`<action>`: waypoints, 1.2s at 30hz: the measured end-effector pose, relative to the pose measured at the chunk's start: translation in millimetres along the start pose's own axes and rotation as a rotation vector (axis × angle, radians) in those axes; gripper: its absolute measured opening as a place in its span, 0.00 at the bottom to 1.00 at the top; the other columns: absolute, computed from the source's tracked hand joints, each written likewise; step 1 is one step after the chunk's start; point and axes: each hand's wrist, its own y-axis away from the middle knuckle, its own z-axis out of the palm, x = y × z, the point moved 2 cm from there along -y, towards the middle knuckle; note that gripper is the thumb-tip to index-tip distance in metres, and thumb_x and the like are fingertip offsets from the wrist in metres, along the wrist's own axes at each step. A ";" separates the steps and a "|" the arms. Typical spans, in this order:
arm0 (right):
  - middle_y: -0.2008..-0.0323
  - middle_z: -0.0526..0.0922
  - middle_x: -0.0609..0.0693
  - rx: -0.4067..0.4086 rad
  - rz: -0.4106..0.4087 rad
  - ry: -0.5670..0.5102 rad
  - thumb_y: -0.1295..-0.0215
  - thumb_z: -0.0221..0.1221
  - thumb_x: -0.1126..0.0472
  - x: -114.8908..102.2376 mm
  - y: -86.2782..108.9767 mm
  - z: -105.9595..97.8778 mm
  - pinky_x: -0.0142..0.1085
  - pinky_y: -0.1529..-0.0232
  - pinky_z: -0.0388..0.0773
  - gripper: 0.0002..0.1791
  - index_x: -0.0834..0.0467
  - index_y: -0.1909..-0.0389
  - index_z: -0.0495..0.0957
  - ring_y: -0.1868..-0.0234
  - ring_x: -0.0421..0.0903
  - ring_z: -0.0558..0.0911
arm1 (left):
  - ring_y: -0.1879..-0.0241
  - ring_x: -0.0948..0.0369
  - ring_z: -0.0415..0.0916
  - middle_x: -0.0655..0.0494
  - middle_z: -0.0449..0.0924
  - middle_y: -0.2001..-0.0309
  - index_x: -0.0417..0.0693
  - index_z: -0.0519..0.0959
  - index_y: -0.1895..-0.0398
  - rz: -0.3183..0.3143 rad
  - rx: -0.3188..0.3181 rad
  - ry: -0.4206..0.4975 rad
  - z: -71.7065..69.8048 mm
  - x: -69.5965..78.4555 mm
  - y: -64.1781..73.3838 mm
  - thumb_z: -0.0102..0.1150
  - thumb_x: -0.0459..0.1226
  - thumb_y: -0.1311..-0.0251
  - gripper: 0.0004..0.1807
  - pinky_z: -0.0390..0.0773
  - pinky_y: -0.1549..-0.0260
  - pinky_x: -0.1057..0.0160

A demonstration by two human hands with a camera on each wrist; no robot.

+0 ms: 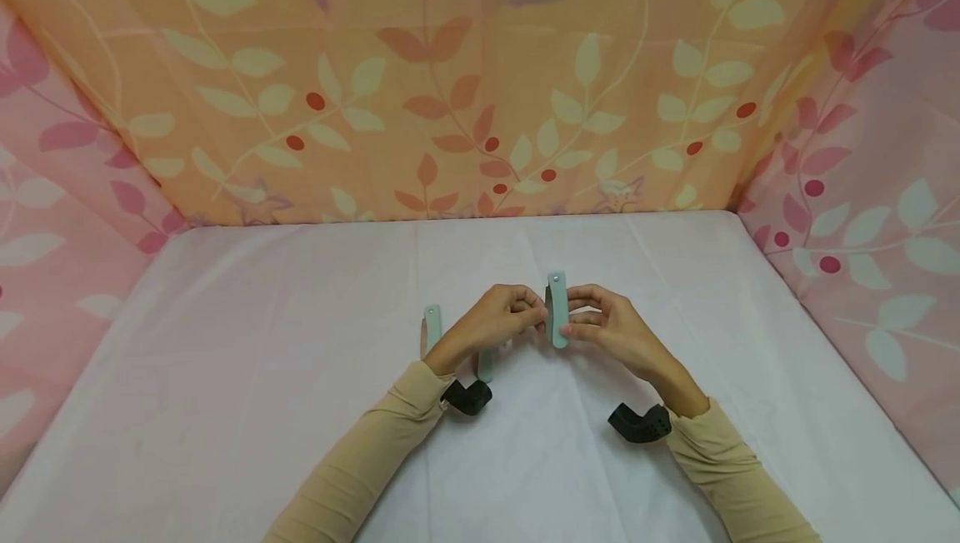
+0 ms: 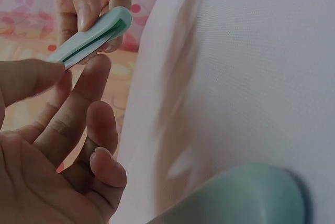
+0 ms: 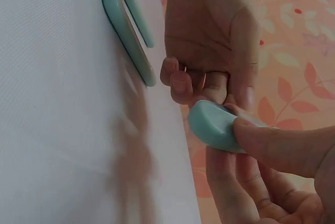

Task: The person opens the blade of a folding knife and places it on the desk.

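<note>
A mint-green folding knife (image 1: 557,314) is held up between both hands, a pivot pin near its upper end and its blade edge along the left side. My right hand (image 1: 611,326) grips the handle, thumb on one face and fingers on the other. From the other side my left hand (image 1: 502,318) pinches the slotted edge between thumb and index finger. The handle's open slot shows on the knife (image 2: 94,35) in the left wrist view. Two similar knives lie on the table, one (image 1: 432,325) left of my left wrist, the other (image 1: 485,366) partly hidden beneath it.
A white cloth (image 1: 300,318) covers the table. Behind stands an orange leaf-patterned curtain (image 1: 465,85), with pink patterned cloth (image 1: 885,193) at the sides. Black wrist mounts (image 1: 640,424) stick out from both beige sleeves. The two knives (image 3: 128,38) lie side by side in the right wrist view.
</note>
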 end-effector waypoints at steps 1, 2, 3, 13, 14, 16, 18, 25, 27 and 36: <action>0.43 0.73 0.67 0.002 0.000 -0.002 0.36 0.62 0.70 -0.1 0.1 0.0 0.33 0.53 0.82 0.28 0.69 0.36 0.65 0.53 0.40 0.84 | 0.68 0.61 0.75 0.46 0.88 0.63 0.43 0.82 0.60 -0.004 -0.012 -0.001 0.1 -0.1 0.0 0.57 0.42 0.30 0.11 0.70 0.69 0.69; 0.43 0.72 0.67 0.002 0.001 -0.005 0.36 0.62 0.69 -0.1 0.1 0.0 0.33 0.53 0.82 0.28 0.69 0.36 0.65 0.53 0.40 0.84 | 0.69 0.62 0.74 0.46 0.88 0.63 0.43 0.82 0.60 -0.005 -0.026 -0.005 0.3 -0.3 0.0 0.57 0.42 0.30 0.11 0.70 0.70 0.69; 0.43 0.72 0.67 0.002 0.003 -0.007 0.36 0.62 0.69 0.1 0.0 0.1 0.33 0.53 0.82 0.28 0.69 0.36 0.65 0.53 0.39 0.84 | 0.71 0.64 0.72 0.46 0.88 0.64 0.43 0.82 0.60 -0.005 -0.040 -0.011 0.4 -0.8 -0.3 0.57 0.42 0.30 0.11 0.69 0.71 0.69; 0.44 0.72 0.67 -0.020 0.050 0.019 0.36 0.62 0.69 2.3 -1.2 2.9 0.34 0.52 0.82 0.29 0.69 0.36 0.65 0.49 0.48 0.83 | 0.77 0.67 0.67 0.48 0.87 0.68 0.42 0.81 0.65 0.016 -0.088 -0.096 0.4 -1.9 0.8 0.57 0.38 0.30 0.09 0.66 0.77 0.70; 0.43 0.72 0.67 -0.020 0.052 0.023 0.36 0.62 0.69 2.3 -1.1 2.7 0.34 0.52 0.82 0.29 0.69 0.36 0.65 0.49 0.49 0.83 | 0.78 0.67 0.68 0.49 0.87 0.69 0.43 0.81 0.66 0.017 -0.087 -0.106 0.0 -2.0 1.0 0.57 0.38 0.30 0.09 0.66 0.77 0.70; 0.43 0.72 0.67 -0.019 0.053 0.029 0.36 0.62 0.69 2.2 -0.7 1.9 0.33 0.52 0.82 0.29 0.69 0.35 0.65 0.48 0.50 0.83 | 0.78 0.66 0.68 0.50 0.87 0.69 0.43 0.81 0.66 0.024 -0.087 -0.119 -1.2 -1.9 1.4 0.57 0.38 0.30 0.09 0.65 0.77 0.70; 0.43 0.73 0.67 -0.020 0.053 0.035 0.36 0.62 0.68 2.3 -0.4 0.6 0.33 0.52 0.81 0.30 0.69 0.35 0.64 0.48 0.51 0.82 | 0.77 0.67 0.68 0.51 0.87 0.69 0.43 0.80 0.66 0.029 -0.085 -0.133 -2.5 -1.9 1.6 0.57 0.38 0.30 0.09 0.65 0.77 0.70; 0.43 0.74 0.68 -0.039 0.045 0.064 0.35 0.63 0.67 1.8 0.8 -5.8 0.32 0.52 0.81 0.30 0.69 0.34 0.65 0.47 0.51 0.83 | 0.72 0.61 0.74 0.51 0.87 0.69 0.45 0.81 0.65 0.015 -0.086 -0.161 -8.2 -1.4 3.9 0.57 0.39 0.30 0.08 0.68 0.73 0.70; 0.42 0.74 0.68 -0.044 0.043 0.076 0.35 0.63 0.65 1.5 1.5 -7.0 0.32 0.52 0.81 0.31 0.69 0.33 0.65 0.47 0.51 0.83 | 0.69 0.58 0.77 0.51 0.87 0.68 0.44 0.81 0.64 0.011 -0.092 -0.154 -9.0 -0.8 4.2 0.57 0.39 0.30 0.08 0.69 0.71 0.70; 0.39 0.73 0.68 -0.010 0.029 0.080 0.33 0.62 0.64 2.0 1.9 -8.2 0.36 0.49 0.81 0.33 0.66 0.30 0.63 0.43 0.57 0.81 | 0.68 0.58 0.76 0.45 0.86 0.67 0.43 0.83 0.60 -0.019 -0.075 -0.079 -8.1 -2.9 2.5 0.58 0.43 0.31 0.12 0.70 0.70 0.68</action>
